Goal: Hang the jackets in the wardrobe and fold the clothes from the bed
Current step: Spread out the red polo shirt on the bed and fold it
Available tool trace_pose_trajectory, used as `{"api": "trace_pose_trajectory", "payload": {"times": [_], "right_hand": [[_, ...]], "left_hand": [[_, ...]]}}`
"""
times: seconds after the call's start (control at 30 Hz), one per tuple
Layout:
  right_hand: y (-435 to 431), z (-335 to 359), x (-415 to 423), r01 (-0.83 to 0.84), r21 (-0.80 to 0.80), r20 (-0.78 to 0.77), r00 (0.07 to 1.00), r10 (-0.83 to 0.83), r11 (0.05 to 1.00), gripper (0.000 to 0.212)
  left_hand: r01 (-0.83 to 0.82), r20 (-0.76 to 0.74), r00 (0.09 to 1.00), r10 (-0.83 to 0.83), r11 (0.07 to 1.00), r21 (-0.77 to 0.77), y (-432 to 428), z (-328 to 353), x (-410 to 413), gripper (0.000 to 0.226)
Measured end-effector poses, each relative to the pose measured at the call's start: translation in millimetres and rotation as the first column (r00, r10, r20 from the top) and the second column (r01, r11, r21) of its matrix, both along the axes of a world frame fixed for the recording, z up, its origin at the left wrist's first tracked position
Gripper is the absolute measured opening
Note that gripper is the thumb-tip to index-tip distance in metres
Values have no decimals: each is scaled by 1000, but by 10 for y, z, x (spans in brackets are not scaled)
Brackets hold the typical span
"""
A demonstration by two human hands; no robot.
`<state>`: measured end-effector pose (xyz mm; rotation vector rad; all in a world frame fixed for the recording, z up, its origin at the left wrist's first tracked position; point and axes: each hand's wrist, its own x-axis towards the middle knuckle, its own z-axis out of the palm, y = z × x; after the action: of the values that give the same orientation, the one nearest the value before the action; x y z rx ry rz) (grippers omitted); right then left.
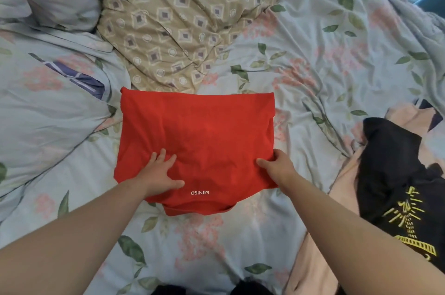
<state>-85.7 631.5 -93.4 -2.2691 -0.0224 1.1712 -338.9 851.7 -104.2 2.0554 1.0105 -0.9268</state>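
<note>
The head view shows one folded red shirt (pixel 199 130) lying mid-bed (pixel 313 53), and one black printed garment (pixel 390 174) on one pink garment (pixel 310 258) to the right. Of the two hands, the left hand (pixel 160 171) presses flat on the shirt with fingers spread. The right hand (pixel 277 167) pinches its right edge.

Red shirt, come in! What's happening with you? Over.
Left hand flat on red shirt. Right hand pinches its edge. Shirt part-folded on bedsheet. Black garment lies to the right.

A bright red shirt (pixel 197 140) with small white lettering lies at centre frame. The bed sheet (pixel 313 58) is pale blue with pink flowers and green leaves. At upper centre, a tan pillow (pixel 183 20) bears square and circle motifs. At lower right, a black garment (pixel 395 174) carries a yellow print over pale pink cloth (pixel 310 261).
</note>
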Motion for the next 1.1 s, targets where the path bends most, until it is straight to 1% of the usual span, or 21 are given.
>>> {"api": "trace_pose_trajectory", "payload": {"times": [0.1,0.13,0.2,0.27,0.33,0.4,0.47,0.5,0.53,0.6,0.63,0.7,0.73,0.77,0.8,0.87,0.93,1.0,1.03,1.07,1.1], "right_hand": [[25,-84,-99,-42,-36,132,990,46,998,60],[43,-95,-119,-34,-19,133,990,36,999,55],[77,-74,-150,-14,-28,120,993,17,1000,35],[109,17,-192,-31,-34,153,987,36,999,13],[179,149,-284,-98,71,214,973,81,993,9],[288,315,-491,-191,211,224,964,143,959,9],[417,479,-758,-289,259,273,937,218,921,21],[478,535,-897,-318,266,298,925,236,910,25],[528,575,-1027,-328,271,309,920,241,905,28],[581,633,-1256,-317,290,307,924,226,903,33],[589,646,-1345,-313,302,303,927,221,900,36],[592,658,-1471,-336,314,302,922,242,888,37],[597,657,-1513,-363,305,303,913,271,880,36],[605,649,-1548,-403,283,312,897,314,870,35],[617,636,-1581,-452,252,327,872,365,855,38],[650,612,-1633,-539,208,343,821,455,816,55],[690,607,-1658,-560,235,324,816,479,795,72],[738,609,-1666,-555,282,316,824,470,783,79],[765,610,-1675,-552,299,317,827,465,778,80],[796,614,-1691,-551,312,318,828,462,774,81],[829,619,-1714,-551,322,320,828,460,770,82]], "left_hand": [[-41,-60,997,38,998,-49,40,-8,106,91],[-76,-72,995,70,993,-86,80,19,136,87],[-131,-76,990,122,982,-132,144,88,201,78],[-159,27,987,161,985,-59,158,209,327,65],[-275,264,927,266,961,0,94,362,566,48],[-390,413,811,414,909,-146,-10,526,873,43],[-442,403,736,544,837,-323,-124,641,1159,40],[-443,387,741,549,833,-332,-161,672,1260,44],[-429,372,775,512,857,-285,-174,681,1326,52],[-389,336,853,399,916,-101,-159,674,1341,66],[-357,322,879,353,933,-48,-133,672,1305,72],[-272,306,913,271,962,-40,-76,683,1203,92],[-214,296,931,212,976,-27,-49,703,1151,94],[-160,301,942,149,987,12,-15,706,1106,87],[-114,313,945,90,992,60,22,706,1069,73],[-50,321,947,7,991,127,116,726,992,43],[-44,314,949,-3,989,140,234,742,916,27],[-170,359,925,124,980,101,350,701,811,20],[-285,405,881,247,958,35,396,671,747,17],[-419,440,801,407,905,-73,434,656,683,14],[-547,444,685,577,811,-209,467,651,622,10]]}}
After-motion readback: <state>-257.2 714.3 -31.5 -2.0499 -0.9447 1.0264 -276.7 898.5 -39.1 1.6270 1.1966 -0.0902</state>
